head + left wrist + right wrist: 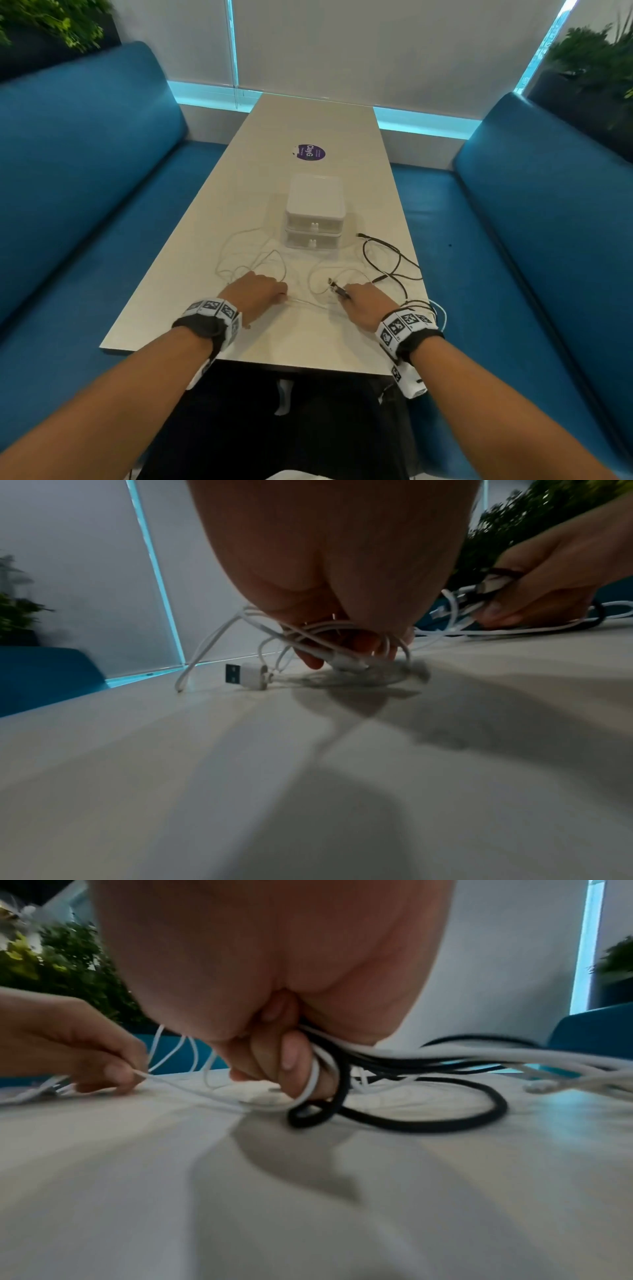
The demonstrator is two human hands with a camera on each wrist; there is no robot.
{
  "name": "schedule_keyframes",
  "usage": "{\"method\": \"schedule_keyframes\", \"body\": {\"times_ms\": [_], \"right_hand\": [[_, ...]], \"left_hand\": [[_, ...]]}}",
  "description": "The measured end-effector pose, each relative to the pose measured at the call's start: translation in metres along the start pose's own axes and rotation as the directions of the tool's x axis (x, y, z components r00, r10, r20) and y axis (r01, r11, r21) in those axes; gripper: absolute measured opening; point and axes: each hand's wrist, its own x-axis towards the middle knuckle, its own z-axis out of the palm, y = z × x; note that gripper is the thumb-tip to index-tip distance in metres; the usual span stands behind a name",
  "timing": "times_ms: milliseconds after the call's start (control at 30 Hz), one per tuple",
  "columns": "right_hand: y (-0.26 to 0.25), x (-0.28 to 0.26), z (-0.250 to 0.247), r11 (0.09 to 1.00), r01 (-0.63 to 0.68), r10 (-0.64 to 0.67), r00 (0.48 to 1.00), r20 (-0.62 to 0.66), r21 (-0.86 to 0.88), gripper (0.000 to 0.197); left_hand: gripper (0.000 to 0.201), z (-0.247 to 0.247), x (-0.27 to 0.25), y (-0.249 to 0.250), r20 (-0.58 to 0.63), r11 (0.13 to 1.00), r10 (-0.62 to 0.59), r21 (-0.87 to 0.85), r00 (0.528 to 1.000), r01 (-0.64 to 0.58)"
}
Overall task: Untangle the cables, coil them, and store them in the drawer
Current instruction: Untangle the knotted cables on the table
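Note:
Thin white cables [253,260] and a black cable [394,257] lie tangled on the pale table [308,335] in front of a small white two-drawer box [315,214], both drawers closed. My left hand [257,291] grips a bunch of white cable loops [325,639]; a white USB plug [245,676] lies on the table beside them. My right hand [363,301] holds black and white cables [329,1069] together, with connector ends [337,287] sticking out past its fingers. A white strand runs taut between the two hands.
A purple round sticker [310,152] sits on the table beyond the box. Blue bench seats [102,205] flank both sides, and plants [589,58] stand behind them. A loop of cable hangs over the table's right edge [440,311].

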Motion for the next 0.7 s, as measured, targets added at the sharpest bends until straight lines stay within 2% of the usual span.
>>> {"method": "schedule_keyframes", "body": {"times_ms": [100,167,267,400,467,567,633,700], "right_hand": [[0.000,0.000,-0.005,0.991,-0.035,0.042,0.997,-0.057,0.126,0.031],[-0.010,0.000,-0.008,0.948,-0.043,0.078,0.992,-0.098,0.316,0.032],[-0.024,-0.003,-0.013,0.806,-0.072,0.134,0.989,-0.063,0.587,0.032],[-0.035,-0.008,-0.014,0.609,-0.109,0.084,0.994,0.074,0.785,0.027],[-0.039,-0.009,-0.013,0.544,-0.108,0.033,0.994,0.107,0.832,0.024],[-0.044,-0.008,-0.008,0.529,-0.092,-0.039,0.990,0.132,0.843,0.023],[-0.048,-0.007,-0.005,0.562,-0.090,-0.048,0.989,0.141,0.823,0.024],[-0.053,-0.006,-0.003,0.632,-0.053,-0.042,0.994,0.102,0.773,0.025]], "left_hand": [[0.014,-0.004,-0.005,-0.002,-0.022,0.999,-0.046,-0.023,0.999,0.046],[0.017,-0.005,-0.003,0.008,-0.068,0.999,-0.032,0.002,0.997,0.033],[0.023,-0.003,0.004,0.023,-0.127,1.000,-0.013,0.007,0.992,0.014],[0.022,0.003,0.007,0.035,-0.139,1.000,-0.001,0.030,0.990,0.005],[0.022,0.007,0.007,0.036,-0.138,1.000,-0.004,0.030,0.990,0.008],[0.022,0.008,0.006,0.037,-0.127,1.000,-0.010,0.019,0.992,0.012],[0.024,0.008,0.007,0.037,-0.111,1.000,-0.004,-0.001,0.994,0.004],[0.027,0.007,0.007,0.037,-0.096,0.999,0.000,-0.048,0.995,-0.004]]}}
